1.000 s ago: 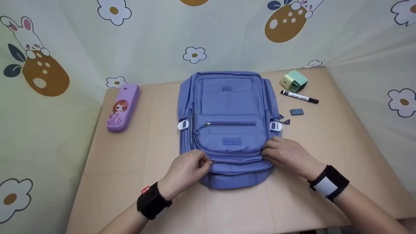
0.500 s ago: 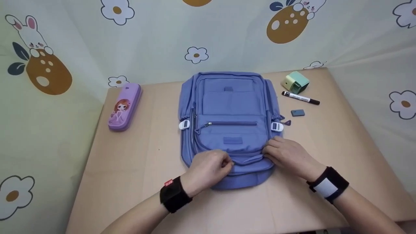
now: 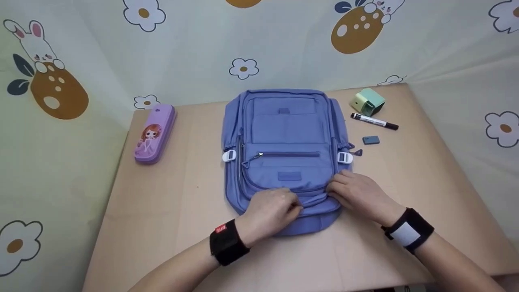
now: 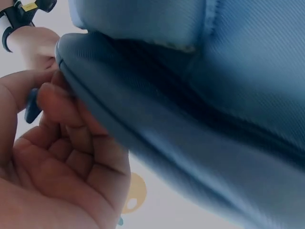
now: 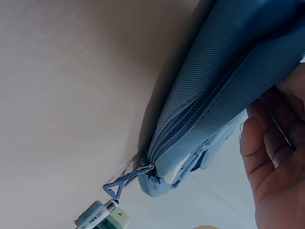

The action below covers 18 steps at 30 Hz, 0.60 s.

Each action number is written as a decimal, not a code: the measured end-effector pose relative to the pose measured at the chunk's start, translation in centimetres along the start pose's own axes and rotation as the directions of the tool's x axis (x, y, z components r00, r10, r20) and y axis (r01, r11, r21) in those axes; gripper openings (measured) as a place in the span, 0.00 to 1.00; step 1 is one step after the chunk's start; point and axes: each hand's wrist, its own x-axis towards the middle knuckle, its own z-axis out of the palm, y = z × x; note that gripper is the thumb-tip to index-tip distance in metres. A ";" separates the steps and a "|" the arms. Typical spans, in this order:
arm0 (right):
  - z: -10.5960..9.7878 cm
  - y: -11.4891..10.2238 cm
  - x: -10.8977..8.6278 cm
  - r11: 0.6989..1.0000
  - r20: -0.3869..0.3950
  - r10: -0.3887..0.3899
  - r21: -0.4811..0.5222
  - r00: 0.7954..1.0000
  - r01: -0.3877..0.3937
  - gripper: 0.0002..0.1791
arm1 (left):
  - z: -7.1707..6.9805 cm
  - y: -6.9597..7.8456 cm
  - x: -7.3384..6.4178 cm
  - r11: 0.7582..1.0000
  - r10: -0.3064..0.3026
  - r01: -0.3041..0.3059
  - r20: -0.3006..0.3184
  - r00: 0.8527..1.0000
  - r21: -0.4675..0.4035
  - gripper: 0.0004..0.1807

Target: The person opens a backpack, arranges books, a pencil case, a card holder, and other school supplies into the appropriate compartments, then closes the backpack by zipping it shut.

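A blue backpack (image 3: 290, 132) lies front side up on the table, with its top toward the wall. My left hand (image 3: 271, 213) is at the lower front pocket, thumb and fingers pinching a zipper pull; the pull's blue tab (image 4: 32, 106) sticks out between them in the left wrist view. On the right side of the same pocket, my right hand (image 3: 361, 194) holds the fabric with curled fingers, its fingertips hidden behind the cloth in the right wrist view. Higher up, a short front zipper (image 3: 290, 154) runs straight across.
A purple pencil case (image 3: 155, 134) lies at the left of the table (image 3: 162, 227). Right of the backpack are a green pencil sharpener (image 3: 368, 101), a black-and-white marker (image 3: 374, 121) and a small grey-blue block (image 3: 370, 140). Another zipper pull (image 5: 113, 189) hangs from the bag's side.
My left hand has moved right along the lower pocket's zipper with the pull, bunching the fabric ahead of it. My right hand keeps its place at the pocket's right side.
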 end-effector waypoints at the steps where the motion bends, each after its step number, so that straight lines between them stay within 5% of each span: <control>1: 0.0 0.0 0.0 1.000 0.001 0.002 0.002 1.000 -0.002 0.06 | -0.3 -0.1 -0.2 1.000 -0.003 0.003 0.002 1.000 -0.002 0.08; 6: 0.1 0.1 0.0 1.000 -0.011 -0.001 0.014 1.000 0.001 0.06 | -2.6 -1.7 -1.1 1.000 -0.024 0.024 -0.057 0.998 0.002 0.10; 11: 0.1 0.1 -0.1 1.000 -0.019 -0.001 0.010 1.000 0.001 0.06 | -3.9 -5.2 -2.1 0.999 0.015 -0.011 -0.137 0.990 0.034 0.10; 18: 0.1 0.0 -0.1 1.000 -0.014 0.004 0.017 1.000 -0.004 0.04 | -3.3 -8.6 -3.8 0.998 0.055 -0.054 -0.052 0.997 0.012 0.12</control>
